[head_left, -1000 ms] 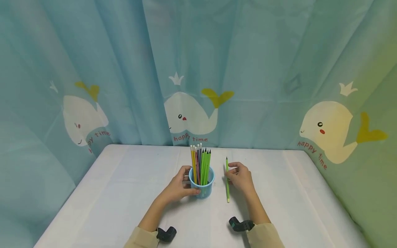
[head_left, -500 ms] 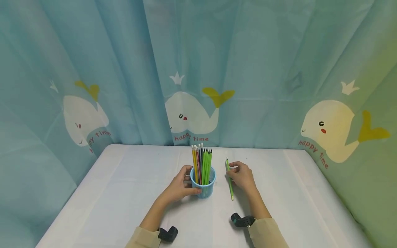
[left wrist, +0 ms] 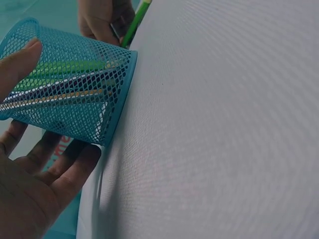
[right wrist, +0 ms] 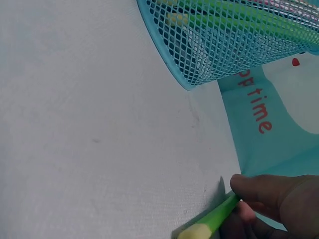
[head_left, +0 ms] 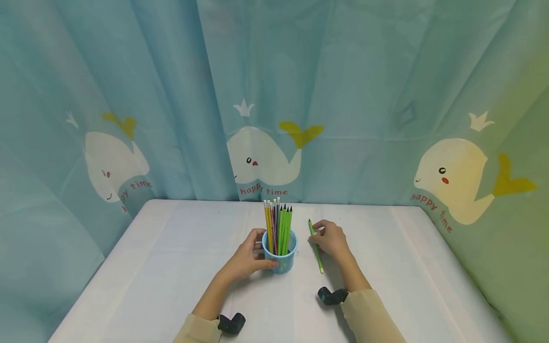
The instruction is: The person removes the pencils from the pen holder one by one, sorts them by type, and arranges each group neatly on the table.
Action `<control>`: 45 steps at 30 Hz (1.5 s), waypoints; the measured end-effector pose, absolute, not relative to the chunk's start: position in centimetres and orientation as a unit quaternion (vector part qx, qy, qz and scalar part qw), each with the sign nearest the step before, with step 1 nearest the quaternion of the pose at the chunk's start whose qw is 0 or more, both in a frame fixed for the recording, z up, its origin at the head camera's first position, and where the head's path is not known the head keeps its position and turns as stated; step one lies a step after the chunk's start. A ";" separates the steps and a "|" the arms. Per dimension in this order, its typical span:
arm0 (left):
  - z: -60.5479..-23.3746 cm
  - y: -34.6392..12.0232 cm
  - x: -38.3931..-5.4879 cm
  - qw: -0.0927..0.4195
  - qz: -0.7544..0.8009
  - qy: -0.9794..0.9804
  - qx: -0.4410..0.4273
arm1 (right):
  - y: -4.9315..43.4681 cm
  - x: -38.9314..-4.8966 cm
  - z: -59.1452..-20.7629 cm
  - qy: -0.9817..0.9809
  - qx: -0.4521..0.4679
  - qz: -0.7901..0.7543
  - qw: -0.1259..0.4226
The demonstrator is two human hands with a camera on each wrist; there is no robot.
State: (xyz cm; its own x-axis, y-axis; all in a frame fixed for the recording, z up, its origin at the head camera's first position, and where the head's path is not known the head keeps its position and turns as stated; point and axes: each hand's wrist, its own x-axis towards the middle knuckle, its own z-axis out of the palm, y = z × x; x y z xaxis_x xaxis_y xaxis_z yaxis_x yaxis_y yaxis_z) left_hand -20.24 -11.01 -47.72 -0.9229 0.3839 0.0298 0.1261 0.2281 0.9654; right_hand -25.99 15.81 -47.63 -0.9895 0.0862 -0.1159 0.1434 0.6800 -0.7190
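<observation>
A light blue mesh pencil cup [head_left: 285, 265] stands upright on the table, filled with several pencils. My left hand [head_left: 246, 257] holds it from the left, thumb at the near side and fingers round the far side, as the left wrist view also shows. Green pencils [head_left: 285, 228] with black points up lean at the right in the cup; yellow and other striped pencils [head_left: 269, 224] with white eraser ends up fill its left. Right of the cup, my right hand [head_left: 331, 240] pinches a loose green pencil [head_left: 318, 259], black point away from me; its pale end [right wrist: 195, 232] lies close to the tabletop.
A white cloth [head_left: 171, 267] covers the table. Behind and at both sides hangs a blue-green curtain [head_left: 364, 95] printed with whales, meeting the table's back edge. Black wrist cameras [head_left: 231, 324] sit at both wrists.
The loose green pencil has slanted, its pale end swinging right and its point shifting left. My right hand has moved slightly left and away from me. The left hand and cup stay put.
</observation>
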 end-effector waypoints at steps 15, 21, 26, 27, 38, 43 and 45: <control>-47.6 -11.6 -20.4 0.107 0.606 0.774 0.152 | 15.5 -26.6 -47.9 0.901 0.057 -0.427 0.055; -47.4 -11.4 -20.5 0.099 0.605 0.773 0.163 | 15.5 -25.9 -47.2 0.883 0.026 -0.467 0.029; -47.6 -11.1 -20.3 0.100 0.597 0.779 0.165 | 14.6 -24.3 -45.8 0.818 -0.022 -0.573 0.044; -47.6 -11.0 -20.2 0.099 0.595 0.780 0.164 | 14.4 -24.0 -45.5 0.802 -0.026 -0.594 0.052; -47.5 -11.0 -19.9 0.100 0.602 0.774 0.169 | 11.9 -22.4 -44.9 0.775 -0.070 -0.627 0.034; -47.5 -11.0 -20.0 0.104 0.604 0.771 0.175 | 11.5 -22.1 -45.1 0.783 -0.076 -0.617 0.022; -47.5 -11.0 -20.1 0.104 0.604 0.770 0.177 | 11.4 -22.0 -45.0 0.784 -0.077 -0.616 0.016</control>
State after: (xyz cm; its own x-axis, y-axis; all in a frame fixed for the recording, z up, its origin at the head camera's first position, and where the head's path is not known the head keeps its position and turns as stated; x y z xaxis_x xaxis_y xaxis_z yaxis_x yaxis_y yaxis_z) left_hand -20.12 -11.01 -47.48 -0.9156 0.3984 0.0543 0.1475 0.2072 0.9671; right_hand -22.01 11.39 -45.00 -0.9877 -0.1405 0.0690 -0.1002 0.2287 -0.9683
